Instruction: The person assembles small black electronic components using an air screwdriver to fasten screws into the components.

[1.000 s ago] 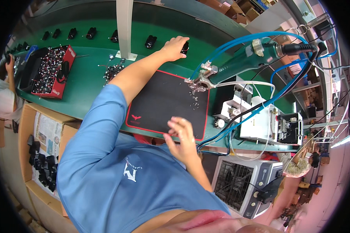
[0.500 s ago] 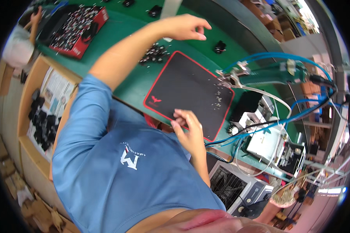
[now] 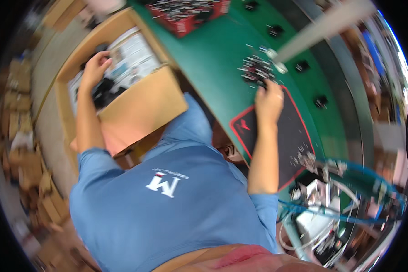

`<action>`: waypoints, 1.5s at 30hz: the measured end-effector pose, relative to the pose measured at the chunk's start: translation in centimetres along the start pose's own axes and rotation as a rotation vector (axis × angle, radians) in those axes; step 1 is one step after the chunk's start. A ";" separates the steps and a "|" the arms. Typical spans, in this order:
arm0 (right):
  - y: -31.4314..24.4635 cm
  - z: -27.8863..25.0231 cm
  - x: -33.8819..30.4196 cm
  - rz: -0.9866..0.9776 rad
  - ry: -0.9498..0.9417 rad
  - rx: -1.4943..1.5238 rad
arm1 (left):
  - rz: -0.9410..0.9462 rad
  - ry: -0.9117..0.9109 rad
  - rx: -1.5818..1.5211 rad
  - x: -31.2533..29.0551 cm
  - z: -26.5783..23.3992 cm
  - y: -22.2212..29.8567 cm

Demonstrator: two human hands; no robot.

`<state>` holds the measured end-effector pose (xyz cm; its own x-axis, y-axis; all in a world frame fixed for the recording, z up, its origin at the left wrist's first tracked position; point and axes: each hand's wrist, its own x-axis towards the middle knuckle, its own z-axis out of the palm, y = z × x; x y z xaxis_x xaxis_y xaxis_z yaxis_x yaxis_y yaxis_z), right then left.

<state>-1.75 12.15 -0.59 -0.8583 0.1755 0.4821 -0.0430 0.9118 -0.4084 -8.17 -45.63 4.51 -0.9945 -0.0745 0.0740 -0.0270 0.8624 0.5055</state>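
Note:
My left hand (image 3: 94,71) is over the cardboard box (image 3: 138,109), above black parts (image 3: 105,93) lying on printed paper (image 3: 133,56). Its fingers look loosely bent and apart, and I see nothing between them. At the far corner of the black mat (image 3: 292,122) with a red edge, my right hand (image 3: 270,102) reaches to a pile of small black and silver parts (image 3: 256,69). Its fingertips are at the near side of the pile, blurred and partly hidden, so whether they grip a part does not show.
Several black parts (image 3: 302,66) stand along the back of the green table (image 3: 204,59). A red box of small parts (image 3: 183,20) sits at the far left. A pale post (image 3: 324,31) rises behind the pile. To the right are a metal fixture (image 3: 317,165) and blue hoses (image 3: 358,220).
The view has swung left. My left hand has gone from above the green table to over the cardboard box. My right hand has moved from the mat's near edge to the parts pile.

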 end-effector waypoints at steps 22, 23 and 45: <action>-3.0 -8.7 -13.4 0.091 0.040 -0.003 | -0.112 0.045 0.867 5.7 3.0 -8.5; -2.9 -8.8 -13.5 0.132 0.043 0.034 | -0.104 0.053 0.852 6.2 3.1 -10.2; -4.2 -8.2 -11.6 0.182 -0.144 0.132 | -0.496 -1.109 -2.166 -11.8 17.3 23.3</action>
<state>12.59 9.30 1.87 -0.9213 0.2695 0.2802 0.0611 0.8121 -0.5802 1.20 -16.01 0.54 -0.6432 0.7466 -0.1701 -0.7655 -0.6226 0.1623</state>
